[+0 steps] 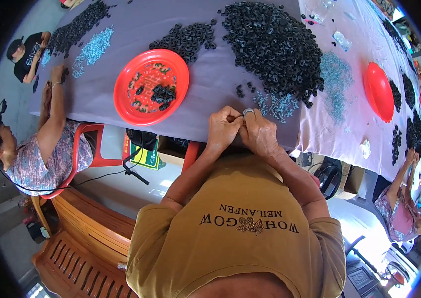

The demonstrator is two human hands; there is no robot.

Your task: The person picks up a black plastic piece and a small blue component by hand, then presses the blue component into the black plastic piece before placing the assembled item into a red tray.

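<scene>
**Ana:** Black is most of what the grey-lilac cloth-covered table (210, 94) carries. The big heap of small black rubber rings (272, 44) lies just beyond the person's hands, with a smaller flat patch of the same rings (185, 38) to its left.

**Ben:** And the hands themselves?

**Ana:** The left hand (223, 130) and the right hand (260, 134) meet at the near table edge, fingertips pinched together and touching. Both are closed narrow around something tiny; what it is cannot be told, since the fingers cover it. The right hand wears a pale ring.

**Ben:** What sits nearest them?

**Ana:** A scatter of small silvery-blue metal screws (277, 105) just past the right hand, running up into a wider spread (337, 82) beside the big heap. To the left stands a round red plastic plate (123, 94) holding a small clump of black rings (plus some coloured print on its floor).

**Ben:** Anything blocking the view?

**Ana:** The wearer's mustard-yellow shirt (240, 238) fills the lower middle and hides whatever is below the table edge.

**Ben:** Others at work?

**Ana:** A seated person in a patterned blouse (36, 159) at the left reaches onto the cloth, on a red plastic chair (89, 149). Another red plate (378, 90) stands on edge far right, where further people sit.
</scene>
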